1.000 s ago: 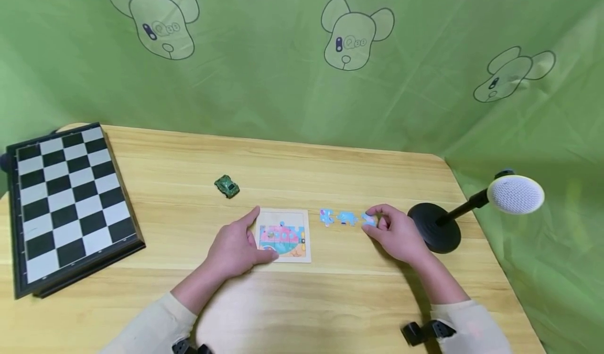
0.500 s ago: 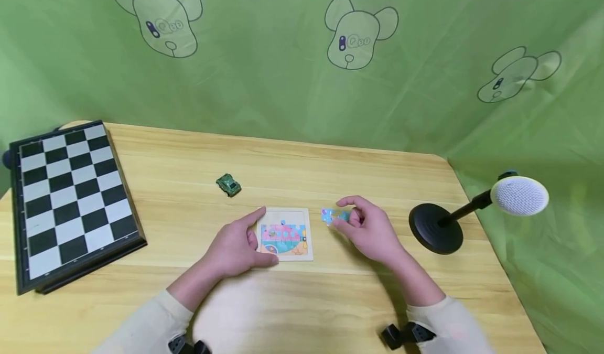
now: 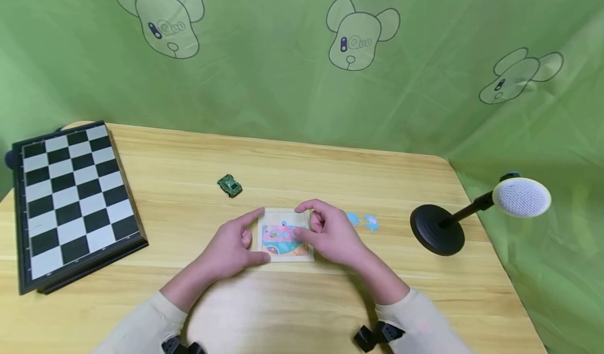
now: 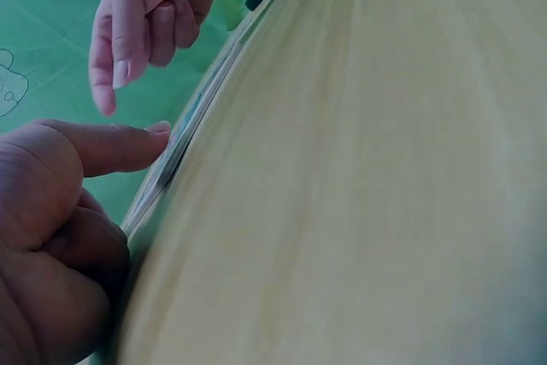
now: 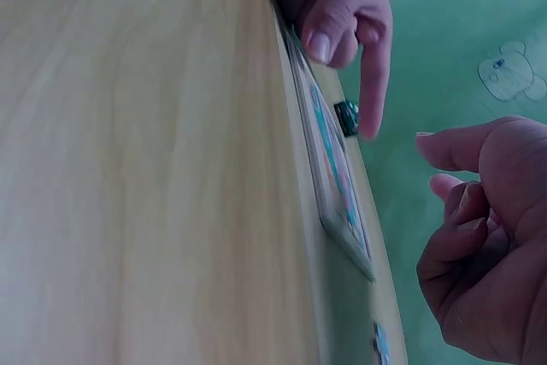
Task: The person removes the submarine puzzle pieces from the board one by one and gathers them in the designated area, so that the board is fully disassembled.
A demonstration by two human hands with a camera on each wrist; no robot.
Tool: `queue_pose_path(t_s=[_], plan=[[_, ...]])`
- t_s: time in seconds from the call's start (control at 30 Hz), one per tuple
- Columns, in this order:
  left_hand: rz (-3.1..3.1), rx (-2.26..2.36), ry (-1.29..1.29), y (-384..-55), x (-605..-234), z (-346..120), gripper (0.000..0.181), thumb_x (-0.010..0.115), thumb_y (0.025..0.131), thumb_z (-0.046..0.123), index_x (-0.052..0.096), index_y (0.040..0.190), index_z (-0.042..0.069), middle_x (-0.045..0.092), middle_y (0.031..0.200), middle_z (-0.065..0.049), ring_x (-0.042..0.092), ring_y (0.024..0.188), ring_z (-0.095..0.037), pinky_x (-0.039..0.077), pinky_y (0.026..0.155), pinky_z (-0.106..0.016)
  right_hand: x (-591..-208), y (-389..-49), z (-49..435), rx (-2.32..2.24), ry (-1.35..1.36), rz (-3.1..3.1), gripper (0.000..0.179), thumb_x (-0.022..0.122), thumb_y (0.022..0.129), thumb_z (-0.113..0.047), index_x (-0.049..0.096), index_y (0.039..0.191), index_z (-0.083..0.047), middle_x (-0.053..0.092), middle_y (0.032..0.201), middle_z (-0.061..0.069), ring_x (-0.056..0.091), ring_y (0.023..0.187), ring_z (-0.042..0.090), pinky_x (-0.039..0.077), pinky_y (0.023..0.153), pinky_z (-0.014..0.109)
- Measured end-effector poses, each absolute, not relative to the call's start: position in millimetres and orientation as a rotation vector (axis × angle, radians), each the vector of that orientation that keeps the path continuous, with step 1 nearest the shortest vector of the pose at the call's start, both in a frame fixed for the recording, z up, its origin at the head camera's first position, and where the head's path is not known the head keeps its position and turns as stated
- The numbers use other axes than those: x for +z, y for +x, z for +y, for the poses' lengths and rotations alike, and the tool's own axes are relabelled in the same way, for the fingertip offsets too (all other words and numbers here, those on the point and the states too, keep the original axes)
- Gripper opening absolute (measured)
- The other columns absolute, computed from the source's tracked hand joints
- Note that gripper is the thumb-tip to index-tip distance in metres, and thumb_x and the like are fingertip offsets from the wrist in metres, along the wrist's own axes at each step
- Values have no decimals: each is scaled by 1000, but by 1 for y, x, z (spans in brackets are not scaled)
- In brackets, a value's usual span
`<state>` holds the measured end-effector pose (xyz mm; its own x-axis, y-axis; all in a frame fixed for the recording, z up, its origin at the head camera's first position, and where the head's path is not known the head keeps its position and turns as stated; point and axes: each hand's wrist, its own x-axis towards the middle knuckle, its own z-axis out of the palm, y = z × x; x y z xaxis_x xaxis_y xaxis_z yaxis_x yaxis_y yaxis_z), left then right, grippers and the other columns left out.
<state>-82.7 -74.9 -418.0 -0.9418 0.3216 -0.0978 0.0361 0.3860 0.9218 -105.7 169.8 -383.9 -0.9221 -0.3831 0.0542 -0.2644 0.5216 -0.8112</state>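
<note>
A small square jigsaw puzzle with a pink and teal picture lies on the wooden table; its upper part shows pale bare backing. My left hand spans its left side, index finger at the top corner and thumb on the lower edge, the other fingers curled in. Over the puzzle's right side is my right hand, index finger and thumb spread apart. In the left wrist view nothing shows between that right thumb and index finger. Two blue jigsaw pieces lie just right of it.
A green toy car sits behind the puzzle. At the left stands a black-and-white chessboard. On the right, a round white mesh head leans from a black stand. A green curtain hangs behind the table.
My right hand has moved left from the row of jigsaw pieces to over the puzzle. Only two loose pieces show now, where three did before. My left hand stays at the puzzle's left side.
</note>
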Motion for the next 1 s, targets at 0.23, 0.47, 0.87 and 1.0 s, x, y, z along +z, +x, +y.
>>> queue_pose_path(t_s=[0.23, 0.47, 0.87, 1.0], plan=[[2436, 1457, 311, -85, -417, -72, 92, 91, 70, 13, 45, 149, 0, 32, 54, 6, 27, 46, -10, 27, 47, -25, -391, -107, 152, -1318, -585, 2547, 36, 80, 84, -10, 65, 117, -9, 40, 60, -5, 35, 53, 8, 45, 68, 31], [2441, 1438, 299, -86, -417, -71, 97, 91, 69, 15, 41, 151, 2, 33, 53, 6, 29, 45, -10, 26, 45, -25, -397, -109, 140, -1243, -601, 2526, 36, 83, 83, -14, 66, 115, -11, 40, 58, -7, 36, 53, 8, 41, 62, 27], [2425, 1449, 290, -87, -416, -72, 100, 91, 69, 14, 38, 153, 2, 32, 52, 5, 27, 44, -10, 26, 44, -26, -401, -109, 132, -1151, -564, 2584, 37, 86, 78, -16, 67, 110, -12, 41, 57, -6, 35, 50, 7, 34, 52, 26], [2411, 1460, 284, -87, -416, -71, 100, 90, 69, 13, 38, 153, 2, 32, 52, 5, 26, 44, -10, 26, 44, -26, -401, -108, 131, -1118, -545, 2594, 35, 86, 78, -16, 68, 108, -12, 42, 57, -5, 36, 50, 7, 33, 50, 26]])
